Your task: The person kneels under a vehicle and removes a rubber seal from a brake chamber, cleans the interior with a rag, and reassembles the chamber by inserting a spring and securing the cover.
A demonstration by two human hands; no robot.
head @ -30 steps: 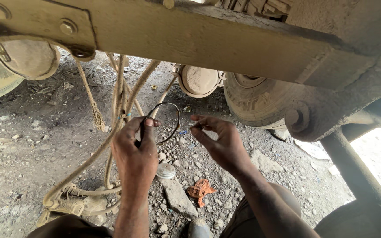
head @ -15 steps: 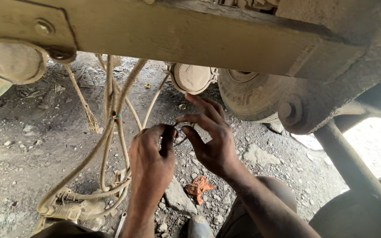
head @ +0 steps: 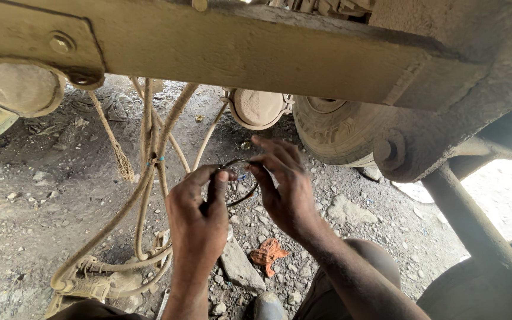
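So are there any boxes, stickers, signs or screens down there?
None that I can see. The hands hold only a thin dark ring. The nearest thing to wrapping is a crumpled orange scrap lying on the gravel between the knees, too creased to tell what it is.

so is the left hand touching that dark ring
Touching: the head view shows the left hand pinching the dark ring between thumb and forefinger, no gap visible.

No packages, labels, signs or screens show anywhere in this view
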